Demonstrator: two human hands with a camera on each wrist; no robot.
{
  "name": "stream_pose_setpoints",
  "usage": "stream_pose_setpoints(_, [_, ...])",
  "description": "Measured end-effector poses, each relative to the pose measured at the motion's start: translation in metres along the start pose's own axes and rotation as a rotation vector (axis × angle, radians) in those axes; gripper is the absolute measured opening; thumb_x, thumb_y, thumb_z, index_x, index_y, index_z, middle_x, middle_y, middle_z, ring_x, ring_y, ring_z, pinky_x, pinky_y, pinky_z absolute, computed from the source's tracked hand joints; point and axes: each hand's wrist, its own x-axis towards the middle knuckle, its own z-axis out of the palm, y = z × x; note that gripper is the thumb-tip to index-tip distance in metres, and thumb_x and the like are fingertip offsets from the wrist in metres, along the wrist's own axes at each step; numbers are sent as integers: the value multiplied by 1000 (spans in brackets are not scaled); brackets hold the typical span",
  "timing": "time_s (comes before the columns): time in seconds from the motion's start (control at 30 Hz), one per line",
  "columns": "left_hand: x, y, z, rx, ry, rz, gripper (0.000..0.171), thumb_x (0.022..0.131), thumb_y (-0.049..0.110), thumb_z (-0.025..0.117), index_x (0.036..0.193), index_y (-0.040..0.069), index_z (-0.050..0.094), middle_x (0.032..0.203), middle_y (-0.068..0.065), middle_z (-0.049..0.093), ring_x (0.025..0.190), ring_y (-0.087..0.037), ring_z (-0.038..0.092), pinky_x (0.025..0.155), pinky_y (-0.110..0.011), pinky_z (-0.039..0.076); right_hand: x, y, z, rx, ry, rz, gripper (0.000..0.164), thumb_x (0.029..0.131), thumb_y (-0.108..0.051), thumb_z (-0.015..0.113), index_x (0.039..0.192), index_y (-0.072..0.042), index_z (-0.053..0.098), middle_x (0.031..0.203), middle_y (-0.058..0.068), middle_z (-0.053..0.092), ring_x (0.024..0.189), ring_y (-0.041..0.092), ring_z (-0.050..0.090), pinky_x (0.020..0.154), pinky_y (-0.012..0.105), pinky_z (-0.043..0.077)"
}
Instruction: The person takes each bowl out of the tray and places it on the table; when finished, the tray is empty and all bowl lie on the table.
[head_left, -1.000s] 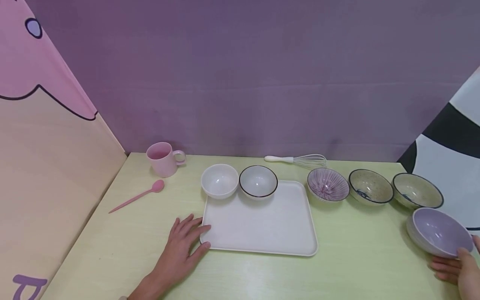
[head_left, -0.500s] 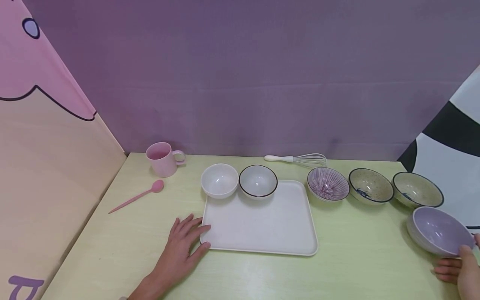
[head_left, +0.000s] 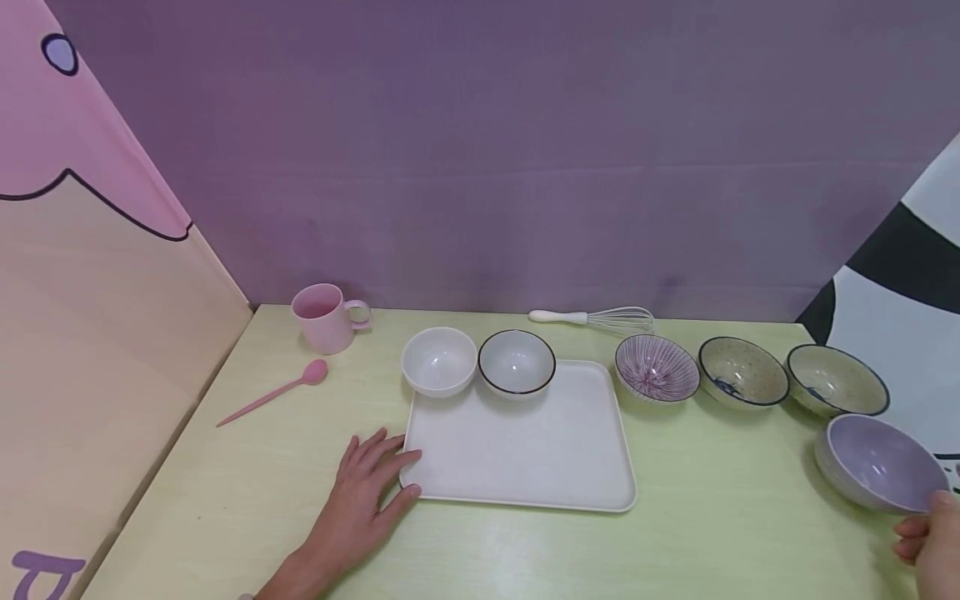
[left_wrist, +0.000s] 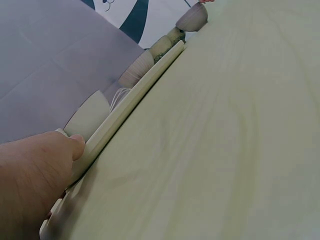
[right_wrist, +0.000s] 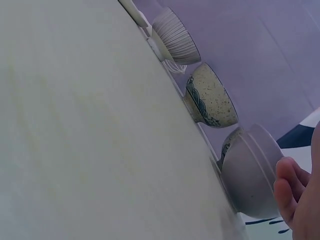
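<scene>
My left hand (head_left: 367, 492) lies with fingers spread at the left edge of a white tray (head_left: 517, 458), index finger and thumb touching its rim. The left wrist view shows the thumb (left_wrist: 77, 145) at that rim. A white bowl (head_left: 439, 362) and a dark-rimmed white bowl (head_left: 517, 362) stand at the tray's back. At far right, a lilac bowl (head_left: 877, 467) sits upright on the table, with my right hand (head_left: 933, 542) beside its near right rim. Its fingers (right_wrist: 285, 192) are loosely bent by the bowl; the frame edge cuts off part of the hand.
A purple-striped bowl (head_left: 656, 369) and two speckled bowls, one nearer (head_left: 742, 373) and one farther right (head_left: 836, 381), form a row. Behind lies a whisk (head_left: 592, 319). A pink mug (head_left: 326, 321) and pink spoon (head_left: 292, 387) are at left. Fabric walls (head_left: 480, 167) border the table.
My right hand has drawn slightly right, its lower fingers coming out from beneath the lilac bowl's side. The bowl has stayed in place, and my left hand has not moved.
</scene>
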Motion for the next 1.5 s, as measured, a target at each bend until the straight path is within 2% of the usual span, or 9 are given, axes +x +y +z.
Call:
stream_pose_setpoints(0.07, [0,0,0,-2,-1,-3,40,102,29,80,139,14,77,152,-14,66,154,-45,49,131,-74,22,-2,-4,3,-11,11,-21,46,121,-24,27,149,-33,63,48,-22,48,35,-3,45,38,10,39])
stream_pose_setpoints(0.13, [0,0,0,-2,-2,-5,40,102,30,80,139,14,77,153,-14,66,154,-45,48,131,-74,22,-7,-8,6,-36,26,-40,54,122,-23,27,172,-43,33,50,-24,48,36,-2,44,37,11,39])
stream_pose_setpoints(0.2, [0,0,-1,-3,-2,-6,40,102,30,80,139,14,77,153,-14,66,155,-45,48,131,-74,22,-12,-15,8,-23,34,-26,54,122,-23,30,172,-40,35,50,-23,49,36,-1,45,38,10,39])
stream_pose_setpoints(0.37, [0,1,-1,-6,-5,-8,40,102,29,80,139,14,77,153,-15,65,155,-45,48,131,-74,21,-24,-26,18,11,48,-86,53,120,-17,40,169,-38,47,51,-23,54,37,-1,48,39,9,40])
stream_pose_setpoints(0.7, [0,1,-1,-6,-5,-12,40,102,29,80,139,14,77,153,-15,65,155,-45,48,131,-74,20,-42,-47,40,-142,-53,-179,53,116,-16,51,166,-32,53,57,-24,58,44,1,55,47,8,49])
stream_pose_setpoints(0.77, [0,1,-1,-8,-5,-12,40,102,28,81,139,14,77,153,-15,65,154,-45,48,131,-74,21,-46,-50,46,-145,-68,-218,52,115,-14,54,164,-29,57,58,-24,60,45,1,57,47,8,51])
stream_pose_setpoints(1.03, [0,2,-1,-9,5,-1,40,102,28,80,139,15,77,152,-14,66,154,-45,49,130,-75,22,-54,-50,64,-75,-224,-504,52,110,3,60,158,-16,64,66,-20,70,49,1,63,49,11,54])
stream_pose_setpoints(1.17, [-1,3,-2,1,17,11,39,102,27,80,139,14,77,151,-14,66,153,-47,49,129,-76,23,-58,-54,75,-59,-291,-554,54,109,6,60,159,-13,62,70,-20,71,51,1,64,50,13,54])
stream_pose_setpoints(1.5, [0,2,-1,-6,1,-3,40,102,29,80,139,15,77,153,-14,65,154,-45,48,131,-74,22,-73,-67,108,-65,-376,-612,50,108,4,64,156,-10,64,74,-14,73,53,4,65,50,15,54])
